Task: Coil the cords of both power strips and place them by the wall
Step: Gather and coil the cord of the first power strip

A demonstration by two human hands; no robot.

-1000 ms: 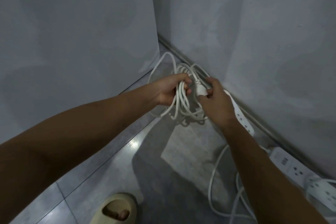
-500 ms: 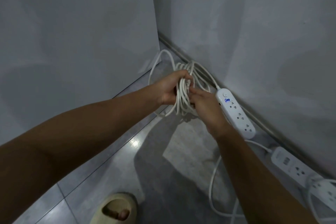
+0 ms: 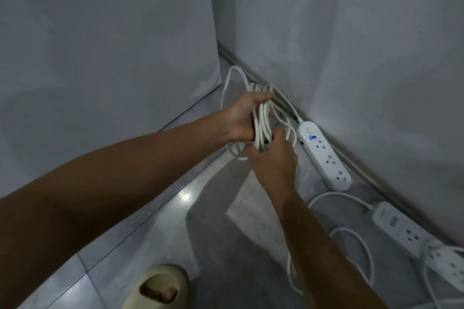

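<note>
Left hand [image 3: 241, 120] gripped cord coil [image 3: 262, 123], held above floor [image 3: 155, 221]; right hand [image 3: 273, 158] fingers curled round coil's lower end. Power strip [image 3: 324, 158] lay just right of right hand, long axis along wall [image 3: 376, 57] base.

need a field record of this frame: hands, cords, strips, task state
left hand: grips the cord coil near its top
right hand: grips the coil's lower end
first power strip: flat on the floor by the wall, its cord leading into the coil
second power strip: by the wall, nearer the camera
loose cord: uncoiled on the floor beside the second strip
sandal: bottom of view
task state: first cord coiled but not set down; second not coiled
</note>
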